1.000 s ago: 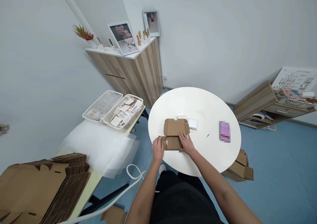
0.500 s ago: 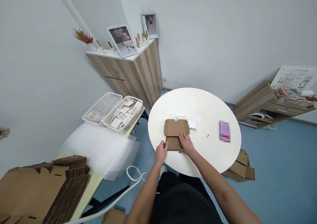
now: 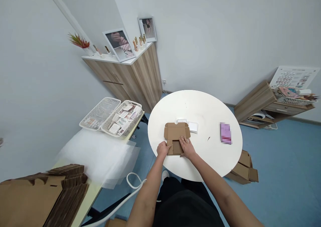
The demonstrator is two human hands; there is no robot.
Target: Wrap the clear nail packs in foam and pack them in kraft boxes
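Observation:
A brown cardboard mailer box (image 3: 177, 130) lies partly folded on the white round table (image 3: 215, 160), its lid panel spread flat away from me. At its left side my left hand (image 3: 163, 149) is closed, fingers curled on the side flap, which now lies folded inward over the base. My right hand (image 3: 187, 148) rests on the right side of the base with fingers stretched out and pressed against the cardboard. Just behind the box are a white flat packet (image 3: 193, 127) and another white item (image 3: 181, 121), partly hidden by the lid.
A purple pixelated item (image 3: 225, 133) lies on the right of the table. On the left side table are a stack of flat cardboard boxes (image 3: 30, 197), translucent sheets (image 3: 100, 153) and white baskets (image 3: 122, 118). A white cable (image 3: 120, 205) hangs nearby; cardboard boxes (image 3: 243, 168) stand on the floor.
The left side flap has gone from standing up to lying folded inward over the base, with my left hand on it. My right hand stays on the right side. The view has shifted slightly.

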